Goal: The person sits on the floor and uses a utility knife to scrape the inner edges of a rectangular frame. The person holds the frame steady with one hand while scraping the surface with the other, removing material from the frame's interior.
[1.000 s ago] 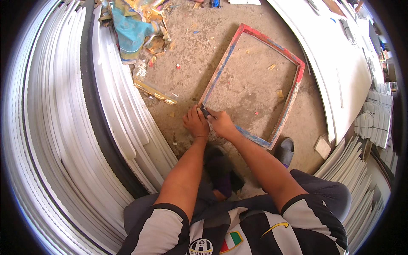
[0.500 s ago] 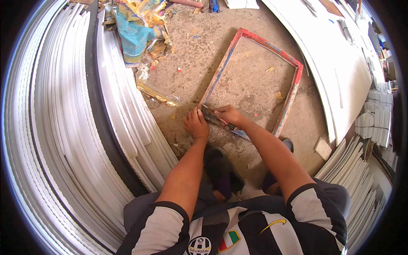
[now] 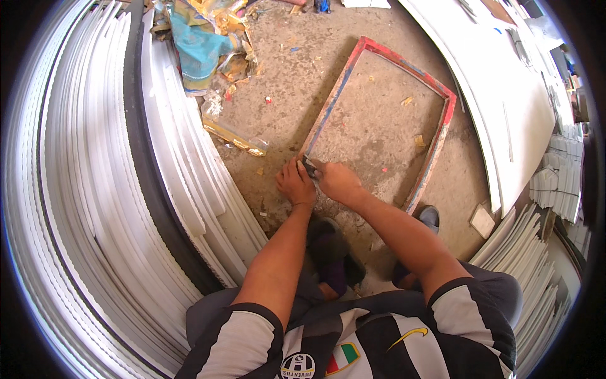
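A rectangular frame point(image 3: 404, 60) with worn red and blue paint lies on the floor in front of me. At its near left corner my left hand point(image 3: 297, 182) is closed, fingers bent over the frame's end. Close beside it, my right hand point(image 3: 339, 182) is closed round a small dark tool point(image 3: 309, 167), whose tip touches or nearly touches that corner. My fingers cover most of the tool, so its kind does not show. The near side of the frame is largely hidden behind my right hand and forearm.
Long white sheets point(image 3: 95, 158) stand packed along the left. Large white panels point(image 3: 505, 120) lean at the right, with more thin strips point(image 3: 524, 252) below. Crumpled wrappers and a blue cloth point(image 3: 196, 50) lie at the far left, near a gold strip point(image 3: 233, 138). My shoe point(image 3: 429, 216) is by the frame.
My right hand has turned and drawn closer to the left hand, now covering more of the tool. A red part seen below it before is hidden. My left hand stays at the corner.
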Demonstrator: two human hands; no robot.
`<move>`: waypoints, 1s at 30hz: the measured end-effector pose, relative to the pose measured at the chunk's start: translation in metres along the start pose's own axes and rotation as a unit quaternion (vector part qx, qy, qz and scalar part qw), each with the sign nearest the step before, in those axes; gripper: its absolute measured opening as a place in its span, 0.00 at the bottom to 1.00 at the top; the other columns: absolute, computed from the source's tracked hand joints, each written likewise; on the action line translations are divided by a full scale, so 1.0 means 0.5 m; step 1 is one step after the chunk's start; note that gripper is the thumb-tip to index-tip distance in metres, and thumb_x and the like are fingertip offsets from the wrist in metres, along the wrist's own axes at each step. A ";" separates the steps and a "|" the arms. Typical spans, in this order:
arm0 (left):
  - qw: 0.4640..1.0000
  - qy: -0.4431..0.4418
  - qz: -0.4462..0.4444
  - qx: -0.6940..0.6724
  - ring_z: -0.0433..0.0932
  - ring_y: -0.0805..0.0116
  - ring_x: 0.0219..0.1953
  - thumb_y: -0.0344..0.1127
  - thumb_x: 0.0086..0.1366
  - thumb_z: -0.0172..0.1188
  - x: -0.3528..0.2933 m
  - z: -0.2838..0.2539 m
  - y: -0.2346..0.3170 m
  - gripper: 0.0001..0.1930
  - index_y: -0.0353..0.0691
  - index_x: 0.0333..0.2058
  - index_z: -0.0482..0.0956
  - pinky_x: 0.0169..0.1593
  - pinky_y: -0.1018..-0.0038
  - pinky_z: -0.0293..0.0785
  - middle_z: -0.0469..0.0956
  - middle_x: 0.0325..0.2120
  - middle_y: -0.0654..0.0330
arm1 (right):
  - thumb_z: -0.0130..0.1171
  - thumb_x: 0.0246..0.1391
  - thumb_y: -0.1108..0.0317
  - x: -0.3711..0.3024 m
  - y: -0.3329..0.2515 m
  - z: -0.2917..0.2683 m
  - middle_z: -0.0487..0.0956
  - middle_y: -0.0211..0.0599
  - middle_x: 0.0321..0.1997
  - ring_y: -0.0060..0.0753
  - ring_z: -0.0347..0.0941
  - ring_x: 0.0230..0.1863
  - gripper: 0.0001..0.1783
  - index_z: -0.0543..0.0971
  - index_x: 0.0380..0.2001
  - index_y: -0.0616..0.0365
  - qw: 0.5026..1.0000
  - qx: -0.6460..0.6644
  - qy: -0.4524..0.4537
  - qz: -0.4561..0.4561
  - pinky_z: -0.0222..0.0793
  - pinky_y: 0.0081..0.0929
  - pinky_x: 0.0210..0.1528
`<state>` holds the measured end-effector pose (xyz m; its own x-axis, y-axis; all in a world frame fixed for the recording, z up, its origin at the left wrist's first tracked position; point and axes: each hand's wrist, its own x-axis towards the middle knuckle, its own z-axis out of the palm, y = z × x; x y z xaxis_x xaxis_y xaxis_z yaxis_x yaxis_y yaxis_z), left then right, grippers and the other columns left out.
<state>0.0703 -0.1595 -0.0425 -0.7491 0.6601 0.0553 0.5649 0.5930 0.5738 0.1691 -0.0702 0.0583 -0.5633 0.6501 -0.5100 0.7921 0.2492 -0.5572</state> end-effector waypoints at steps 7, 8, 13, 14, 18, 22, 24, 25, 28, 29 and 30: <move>0.998 0.044 0.030 -0.013 0.74 0.45 0.51 0.45 0.77 0.49 0.005 -0.001 -0.010 0.18 0.42 0.53 0.80 0.57 0.51 0.66 0.80 0.50 0.54 | 0.61 0.65 0.62 0.011 0.021 -0.001 0.81 0.49 0.25 0.36 0.81 0.28 0.19 0.83 0.54 0.62 0.954 0.291 -0.058 0.051 0.77 0.39 0.31; 0.997 0.058 0.043 -0.017 0.75 0.43 0.49 0.45 0.77 0.48 0.008 -0.002 -0.009 0.18 0.40 0.53 0.81 0.56 0.51 0.68 0.81 0.49 0.51 | 0.62 0.66 0.61 0.011 0.028 0.000 0.80 0.45 0.25 0.32 0.78 0.27 0.20 0.83 0.55 0.61 0.922 0.372 -0.073 0.078 0.75 0.36 0.28; 0.996 0.037 0.075 -0.023 0.75 0.43 0.48 0.45 0.76 0.49 0.014 -0.019 -0.001 0.18 0.41 0.53 0.81 0.56 0.52 0.67 0.81 0.48 0.50 | 0.54 0.72 0.59 0.020 0.065 0.037 0.71 0.26 0.23 0.24 0.68 0.18 0.27 0.70 0.70 0.53 0.818 0.554 -0.098 0.121 0.69 0.27 0.20; 0.996 0.035 0.078 -0.027 0.75 0.44 0.48 0.46 0.76 0.49 0.017 -0.020 0.000 0.19 0.41 0.53 0.81 0.56 0.51 0.67 0.81 0.48 0.50 | 0.55 0.72 0.60 0.018 0.066 0.037 0.72 0.27 0.24 0.25 0.68 0.19 0.26 0.72 0.69 0.53 0.793 0.584 -0.112 0.132 0.69 0.28 0.20; 0.997 0.033 0.075 -0.001 0.74 0.45 0.50 0.48 0.77 0.47 0.015 -0.023 -0.017 0.21 0.41 0.53 0.81 0.57 0.51 0.67 0.80 0.48 0.51 | 0.53 0.73 0.60 0.000 0.068 0.022 0.74 0.28 0.25 0.26 0.70 0.20 0.24 0.73 0.68 0.49 0.673 0.696 -0.186 0.168 0.70 0.30 0.21; 0.998 0.013 0.051 -0.017 0.71 0.46 0.55 0.50 0.77 0.45 0.004 -0.020 -0.010 0.22 0.42 0.56 0.78 0.61 0.50 0.63 0.77 0.52 0.51 | 0.53 0.72 0.59 -0.025 0.068 0.010 0.77 0.32 0.27 0.28 0.73 0.23 0.24 0.74 0.68 0.49 0.683 0.701 -0.152 0.137 0.75 0.32 0.26; 1.000 0.018 0.009 -0.001 0.68 0.46 0.58 0.51 0.78 0.44 -0.009 -0.012 -0.006 0.23 0.42 0.57 0.76 0.64 0.48 0.58 0.75 0.55 0.50 | 0.53 0.71 0.59 -0.025 0.058 -0.003 0.80 0.40 0.28 0.35 0.77 0.24 0.23 0.75 0.67 0.45 0.891 0.447 -0.054 0.061 0.76 0.36 0.28; 0.999 0.029 -0.019 0.018 0.66 0.45 0.60 0.51 0.78 0.44 -0.020 -0.008 -0.002 0.23 0.42 0.58 0.75 0.65 0.46 0.55 0.74 0.56 0.50 | 0.54 0.71 0.58 -0.026 0.053 -0.008 0.82 0.44 0.28 0.39 0.79 0.25 0.23 0.76 0.66 0.42 0.955 0.297 -0.002 0.019 0.77 0.38 0.29; 0.997 0.031 -0.046 0.047 0.63 0.45 0.63 0.53 0.78 0.43 -0.029 0.002 -0.005 0.24 0.43 0.59 0.74 0.68 0.42 0.47 0.71 0.58 0.50 | 0.57 0.66 0.58 -0.048 0.043 -0.008 0.85 0.56 0.41 0.56 0.83 0.44 0.24 0.77 0.64 0.43 0.994 0.055 0.072 -0.067 0.78 0.48 0.49; 0.997 0.026 -0.045 0.053 0.62 0.45 0.64 0.54 0.78 0.43 -0.029 0.000 -0.005 0.24 0.44 0.59 0.74 0.69 0.41 0.45 0.70 0.58 0.50 | 0.57 0.66 0.58 -0.054 0.037 -0.007 0.84 0.57 0.42 0.59 0.82 0.45 0.23 0.77 0.64 0.41 0.995 0.058 0.061 -0.050 0.77 0.50 0.50; 0.997 0.026 -0.039 0.057 0.62 0.45 0.64 0.55 0.78 0.43 -0.029 -0.001 -0.003 0.24 0.45 0.59 0.74 0.69 0.41 0.45 0.69 0.58 0.51 | 0.57 0.66 0.58 -0.059 0.030 -0.006 0.84 0.58 0.44 0.62 0.81 0.46 0.23 0.78 0.63 0.39 0.996 0.060 0.050 -0.033 0.76 0.52 0.51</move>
<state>0.0801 -0.1706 -0.0438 -0.8079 0.5865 0.0587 0.5376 0.6925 0.4810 0.1983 -0.0835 0.0666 -0.5819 0.7052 -0.4051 0.7167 0.2094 -0.6652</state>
